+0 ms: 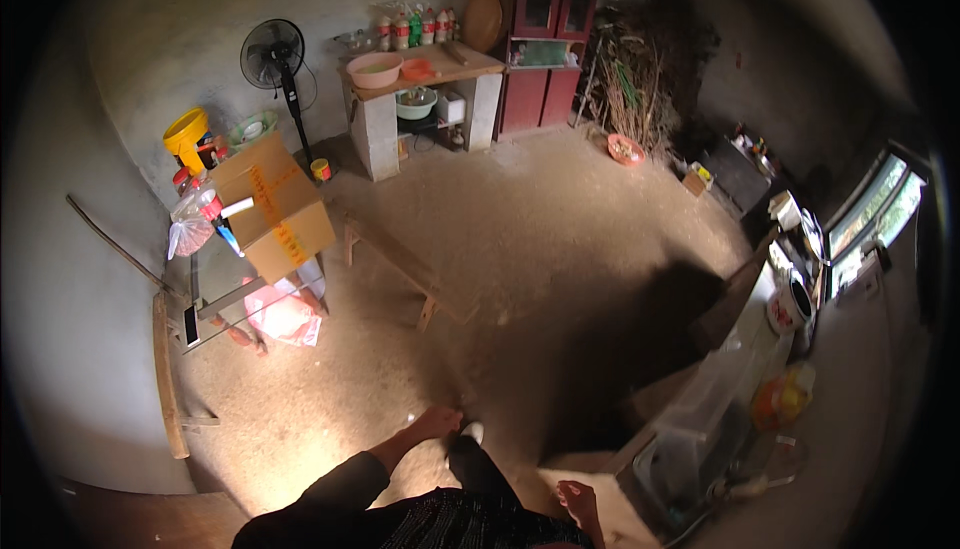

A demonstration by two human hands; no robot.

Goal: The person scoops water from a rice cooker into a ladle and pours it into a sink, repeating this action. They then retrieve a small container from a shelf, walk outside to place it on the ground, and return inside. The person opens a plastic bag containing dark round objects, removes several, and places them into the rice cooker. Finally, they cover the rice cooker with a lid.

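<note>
My left hand (436,423) hangs in front of my body over the concrete floor, its fingers curled and nothing seen in them. Just beside it in the picture is the tip of my shoe (474,432). Lower on the right, my right hand (577,498) hangs close to the near end of the sink counter (621,460). Its fingers look loosely bent, and the palm side is partly hidden. A wooden bench (401,264) stands on the floor ahead. To the left, a taped cardboard box (274,207) rests on a glass table (225,297).
A standing fan (274,57), a wooden-topped worktable (435,68), a red cabinet (540,95) and stacked brushwood (630,76) line the far wall. A pink bag (281,316) lies by the glass table. On the right counter are a white pot (790,306) and an orange-yellow bag (780,399).
</note>
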